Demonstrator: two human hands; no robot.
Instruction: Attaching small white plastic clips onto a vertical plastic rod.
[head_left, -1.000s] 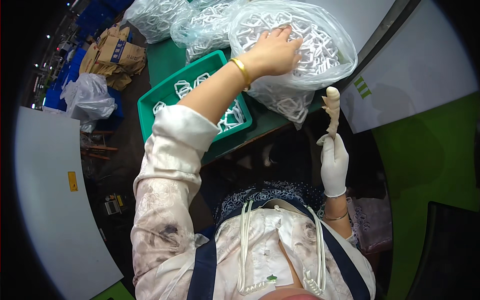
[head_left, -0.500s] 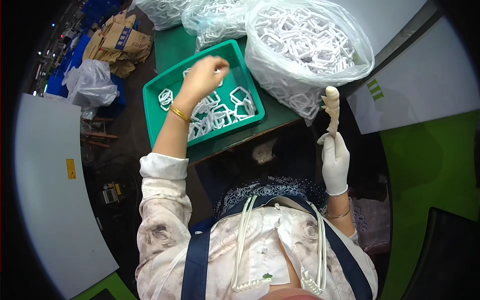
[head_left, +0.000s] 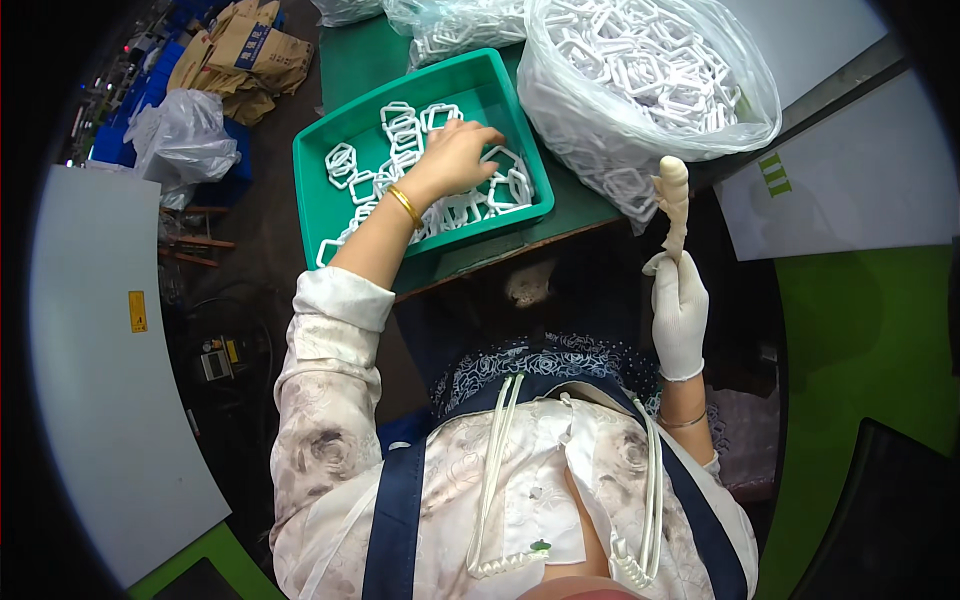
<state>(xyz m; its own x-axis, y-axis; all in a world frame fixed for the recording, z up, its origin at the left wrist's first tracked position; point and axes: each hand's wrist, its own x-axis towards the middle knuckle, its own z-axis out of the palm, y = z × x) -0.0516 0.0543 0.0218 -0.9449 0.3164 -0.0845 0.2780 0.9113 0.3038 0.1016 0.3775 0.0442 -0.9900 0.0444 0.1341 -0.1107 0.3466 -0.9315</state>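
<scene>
Two hands worked apart, one on each side of the green tray [head_left: 318,170]. Left arm stretched forward and up from the shoulder, its pale floral sleeve pushed back to the elbow and a gold bangle [head_left: 405,206] around the wrist. That left hand [head_left: 458,157] lay palm down inside the tray, over its right half, with the fingers loosely curled and spread onto the white plastic rings [head_left: 372,180] that lay scattered over the tray floor. It touched the rings near the tray's right wall; whether any ring was actually pinched under the fingers could not be told, since the back of the hand hid them.

Right of the tray, past its near right corner, the right forearm rose almost straight up with the elbow tucked near the body. The right hand [head_left: 679,312], in a white glove, was closed in a fist around the lower end of a pale stick [head_left: 673,205] that stood upright, slightly bent, with a stack of rings threaded on its upper part. Its top reached the level of the tray's near edge.

Behind the stick, just right of the tray and touching its far right corner, sat a big clear plastic bag [head_left: 570,110] heaped with more white rings. Left of the tray, lower down, lay a crumpled grey bag [head_left: 180,140] and some brown cardboard [head_left: 245,45].
</scene>
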